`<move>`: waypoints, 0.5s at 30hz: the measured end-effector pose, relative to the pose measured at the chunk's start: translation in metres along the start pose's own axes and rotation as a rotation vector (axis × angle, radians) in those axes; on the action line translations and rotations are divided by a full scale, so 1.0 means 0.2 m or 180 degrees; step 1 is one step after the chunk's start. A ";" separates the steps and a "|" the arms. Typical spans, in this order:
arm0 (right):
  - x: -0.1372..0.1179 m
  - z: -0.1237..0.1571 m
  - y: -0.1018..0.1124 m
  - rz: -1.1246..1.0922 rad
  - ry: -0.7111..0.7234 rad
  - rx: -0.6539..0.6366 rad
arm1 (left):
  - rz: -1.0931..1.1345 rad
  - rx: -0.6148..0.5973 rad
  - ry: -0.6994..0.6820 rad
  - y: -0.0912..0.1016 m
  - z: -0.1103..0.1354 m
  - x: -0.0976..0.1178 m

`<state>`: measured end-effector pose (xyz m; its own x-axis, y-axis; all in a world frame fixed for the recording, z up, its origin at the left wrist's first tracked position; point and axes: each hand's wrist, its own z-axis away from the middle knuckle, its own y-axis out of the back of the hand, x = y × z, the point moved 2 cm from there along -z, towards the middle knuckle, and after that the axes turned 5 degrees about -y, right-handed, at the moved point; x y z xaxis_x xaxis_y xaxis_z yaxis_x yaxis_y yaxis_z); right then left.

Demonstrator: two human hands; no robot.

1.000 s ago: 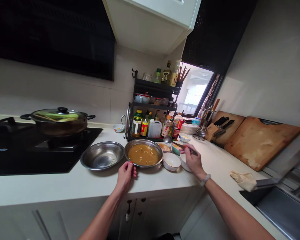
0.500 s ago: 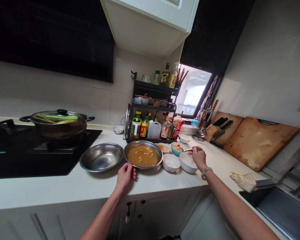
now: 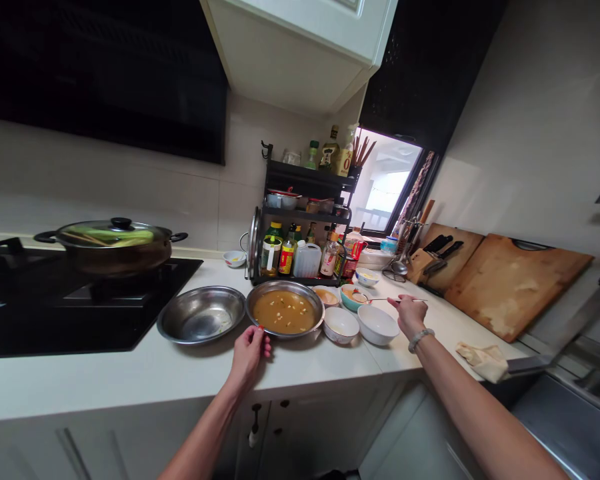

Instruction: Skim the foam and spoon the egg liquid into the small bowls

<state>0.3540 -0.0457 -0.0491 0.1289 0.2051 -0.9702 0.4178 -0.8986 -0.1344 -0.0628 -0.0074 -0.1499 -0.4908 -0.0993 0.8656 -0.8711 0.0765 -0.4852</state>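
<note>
My left hand (image 3: pixel 250 349) grips the near rim of a steel bowl (image 3: pixel 285 311) filled with brown sauce on the white counter. My right hand (image 3: pixel 410 313) pinches the handle of a spoon (image 3: pixel 373 299), whose tip rests in a teal bowl (image 3: pixel 353 297) behind two white bowls (image 3: pixel 379 324). An empty steel bowl (image 3: pixel 202 313) sits to the left of the sauce bowl.
A lidded pan (image 3: pixel 111 243) stands on the black hob at left. A black rack of bottles (image 3: pixel 300 235) stands at the back, a knife block (image 3: pixel 430 259) and wooden boards (image 3: pixel 513 280) lean at right. A cloth (image 3: pixel 485 360) lies near the sink (image 3: pixel 565 427).
My right hand has drawn back to the right, lowering the spoon so its tip now lies in the teal bowl. My left hand has stayed on the sauce bowl's rim.
</note>
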 end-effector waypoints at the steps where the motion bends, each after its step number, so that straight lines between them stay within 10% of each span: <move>1: -0.01 0.01 0.00 -0.0041 -0.0075 0.0101 | -0.0004 -0.0007 0.0005 0.00 0.00 0.00; 15: -0.14 0.14 -0.03 -0.0528 -0.0380 0.0186 | 0.0038 0.0013 0.0038 0.00 0.00 0.00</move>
<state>0.3220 -0.0574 -0.0273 -0.0461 0.3077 -0.9504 0.3711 -0.8780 -0.3023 -0.0624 -0.0085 -0.1493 -0.5010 -0.0865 0.8611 -0.8652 0.0736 -0.4960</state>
